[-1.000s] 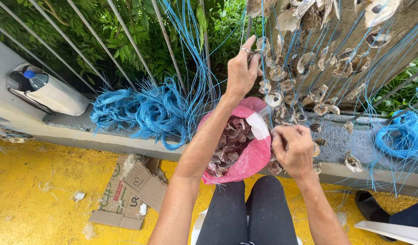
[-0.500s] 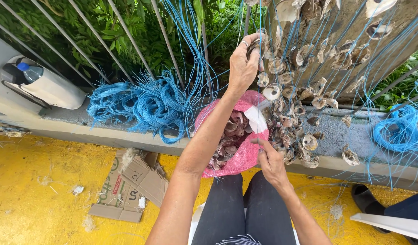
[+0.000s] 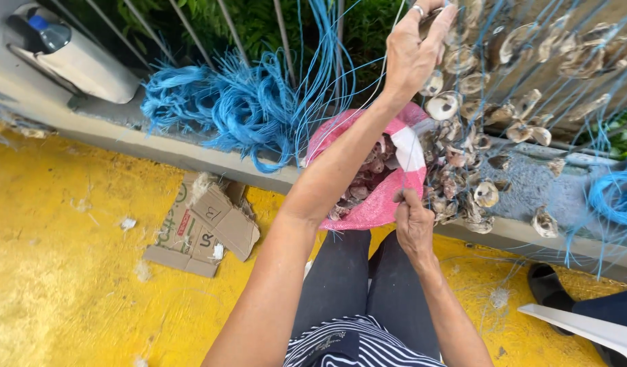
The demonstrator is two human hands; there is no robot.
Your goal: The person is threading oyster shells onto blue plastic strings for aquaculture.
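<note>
1. Two hands work at a ledge: the left hand [image 3: 414, 51] is raised at the top edge, fingers closed round a shell [image 3: 432, 20] on a blue string [image 3: 313, 88]; the frame cuts off the fingertips and part of the shell.
2. Lower down, the right hand [image 3: 412, 221] pinches the rim of the pink mesh sack [image 3: 378, 204]; what its fingertips grip beyond the mesh is hard to tell.
3. Rough grey shells [image 3: 477, 136] hang in strung rows to the right, some heaped on the concrete ledge [image 3: 524, 187].
4. Tangled blue cord [image 3: 225, 112] crowds the ledge's left; yellow floor [image 3: 62, 272] lies open below, beside flattened cardboard [image 3: 205, 224].
</note>
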